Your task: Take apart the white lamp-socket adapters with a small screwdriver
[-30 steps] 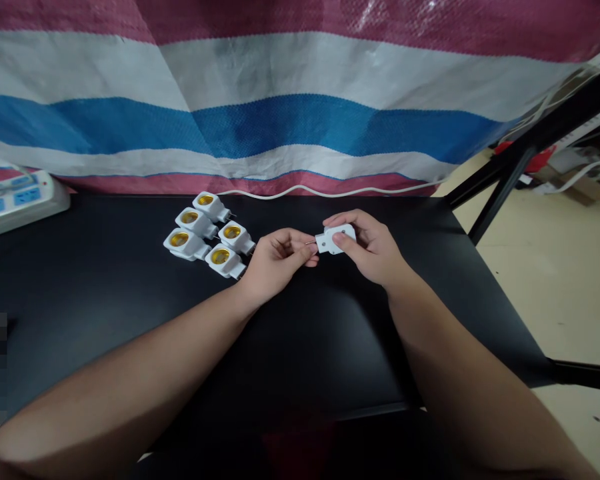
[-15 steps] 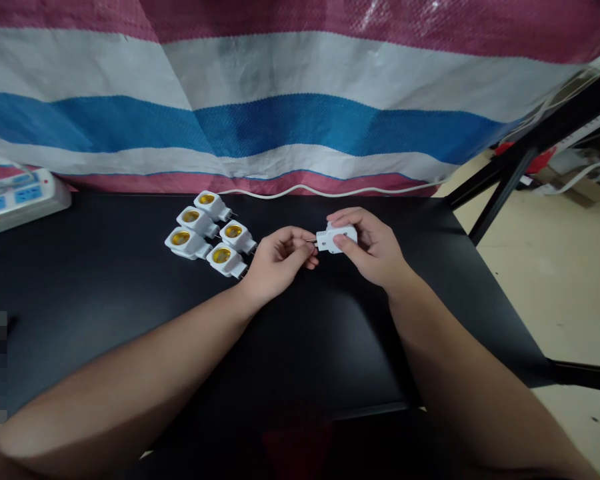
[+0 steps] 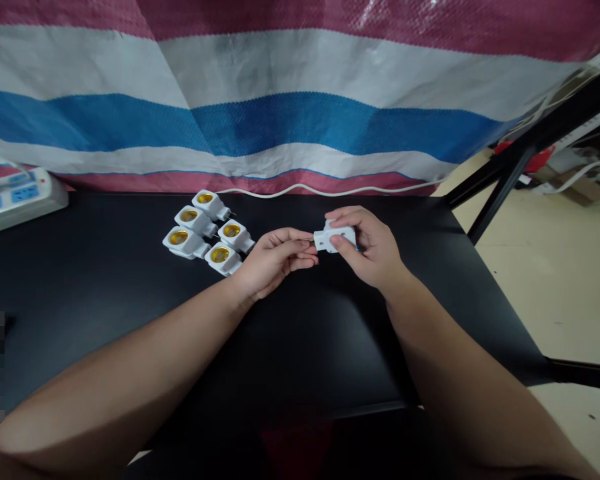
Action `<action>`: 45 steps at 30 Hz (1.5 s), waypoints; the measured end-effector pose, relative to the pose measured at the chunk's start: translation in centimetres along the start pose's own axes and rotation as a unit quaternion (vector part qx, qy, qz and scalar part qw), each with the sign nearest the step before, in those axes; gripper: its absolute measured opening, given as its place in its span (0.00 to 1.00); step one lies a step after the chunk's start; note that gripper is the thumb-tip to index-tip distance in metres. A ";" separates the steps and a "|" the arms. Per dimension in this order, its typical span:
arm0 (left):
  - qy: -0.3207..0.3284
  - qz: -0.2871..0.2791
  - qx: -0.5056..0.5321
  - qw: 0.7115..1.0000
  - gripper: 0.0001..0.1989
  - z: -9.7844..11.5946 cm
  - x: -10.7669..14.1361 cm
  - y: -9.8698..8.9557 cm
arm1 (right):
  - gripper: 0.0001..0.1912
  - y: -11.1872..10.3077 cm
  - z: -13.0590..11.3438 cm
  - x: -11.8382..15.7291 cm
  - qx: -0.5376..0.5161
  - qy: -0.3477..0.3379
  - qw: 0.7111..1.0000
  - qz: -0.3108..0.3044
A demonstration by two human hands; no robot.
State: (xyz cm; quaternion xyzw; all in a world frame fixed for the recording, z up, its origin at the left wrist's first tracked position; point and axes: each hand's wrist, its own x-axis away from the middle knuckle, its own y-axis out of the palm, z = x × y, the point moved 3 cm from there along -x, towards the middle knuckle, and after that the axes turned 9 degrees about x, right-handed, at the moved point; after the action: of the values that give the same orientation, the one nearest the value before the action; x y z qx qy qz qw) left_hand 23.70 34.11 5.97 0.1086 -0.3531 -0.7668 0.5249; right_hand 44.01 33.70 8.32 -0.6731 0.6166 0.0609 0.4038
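A white plug-in lamp socket [image 3: 321, 241] is gripped between the thumb and fingers of my right hand [image 3: 373, 248], its plug end pointing left. My left hand [image 3: 280, 260] pinches the metal prongs at that end, with thumb and fingertips closed on them. The socket is held above the black table, its far side hidden by my right fingers. Left of my left hand, several more white lamp sockets [image 3: 189, 216] with brass-coloured threaded openings lie grouped on the table, their prongs facing right.
A white power strip [image 3: 35, 200] with blue outlets stands at the table's left back. A white cable [image 3: 300, 188] runs along the back edge, below a striped tarpaulin [image 3: 280, 120]. Black metal frame bars [image 3: 510, 180] rise at the right.
My left hand's grip on the prongs has shifted, its fingers now straighter. The lamp socket has rolled slightly in my right hand. The lying sockets have stayed put.
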 end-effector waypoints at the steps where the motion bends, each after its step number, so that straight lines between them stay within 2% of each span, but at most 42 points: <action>1: 0.005 -0.004 -0.001 1.000 0.10 -0.1 0.0 0.0 | 0.09 0.0 0.0 0.0 -0.008 0.014 1.000 0.001; 6: 0.141 -0.004 -0.075 0.987 0.16 -0.3 0.1 -0.3 | 0.08 0.3 0.2 0.0 -0.058 0.088 0.994 -0.004; 9: 0.183 -0.005 -0.123 0.975 0.18 -0.4 0.2 -0.4 | 0.09 0.4 0.3 -0.1 -0.055 0.115 0.992 -0.007; 20: 0.159 0.025 -0.117 0.980 0.21 -0.4 -0.1 -0.7 | 0.12 0.4 0.6 0.1 -0.055 0.106 0.993 -0.010; 26: 0.234 0.007 -0.183 0.955 0.17 -0.1 0.8 0.0 | 0.11 0.4 0.4 -0.2 -0.080 0.128 0.989 -0.007; 31: 0.286 -0.005 -0.222 0.932 0.18 0.0 1.5 0.5 | 0.11 0.1 0.2 -0.3 -0.088 0.119 0.989 0.003; 38: 0.357 0.003 -0.262 0.897 0.12 0.2 1.8 0.4 | 0.13 0.2 0.0 -0.3 -0.096 0.105 0.990 0.011; 41: 0.357 0.009 -0.289 0.888 0.10 0.3 1.9 0.4 | 0.12 0.3 -0.1 -0.3 -0.102 0.100 0.990 0.016; 45: 0.344 0.019 -0.296 0.891 0.10 0.5 1.9 0.6 | 0.14 0.3 -0.1 -0.3 -0.095 0.106 0.990 0.020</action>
State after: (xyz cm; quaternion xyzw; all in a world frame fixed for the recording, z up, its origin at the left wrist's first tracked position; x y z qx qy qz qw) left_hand 23.07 32.50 7.11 0.1983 0.0904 -0.7404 0.6359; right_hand 43.65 33.87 8.39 -0.6985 0.6607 0.0563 0.2690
